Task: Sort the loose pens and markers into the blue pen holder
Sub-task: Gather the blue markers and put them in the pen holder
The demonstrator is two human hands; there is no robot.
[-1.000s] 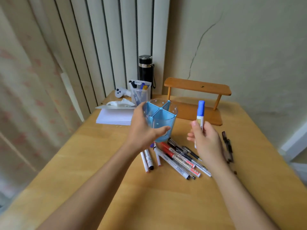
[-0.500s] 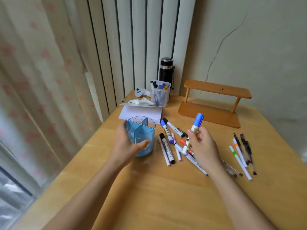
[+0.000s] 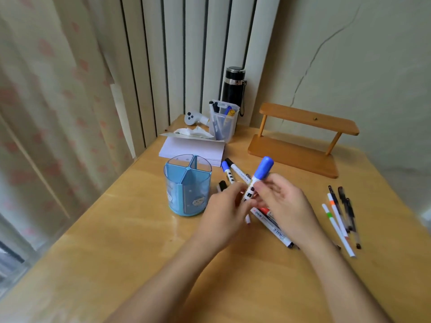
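The blue pen holder (image 3: pixel 188 186) stands upright on the wooden table, its three compartments holding nothing I can see. Just right of it, my right hand (image 3: pixel 283 207) holds a white marker with a blue cap (image 3: pixel 257 178), tilted cap-up. My left hand (image 3: pixel 225 212) is off the holder and touches the lower end of the same marker. Loose markers (image 3: pixel 235 173) lie behind and under my hands, one white marker (image 3: pixel 274 228) sticking out below. A few thin pens (image 3: pixel 338 217) lie to the right.
Behind the holder lie a stack of white paper (image 3: pixel 193 149) and a crumpled tissue. A clear pen box (image 3: pixel 222 122), a black flask (image 3: pixel 233 87) and a white controller stand at the back. A wooden shelf (image 3: pixel 300 138) sits back right. The curtain hangs left.
My left hand let go of the blue holder and moved right to the marker. The holder stays set down on the table. The right hand keeps the blue-capped marker.
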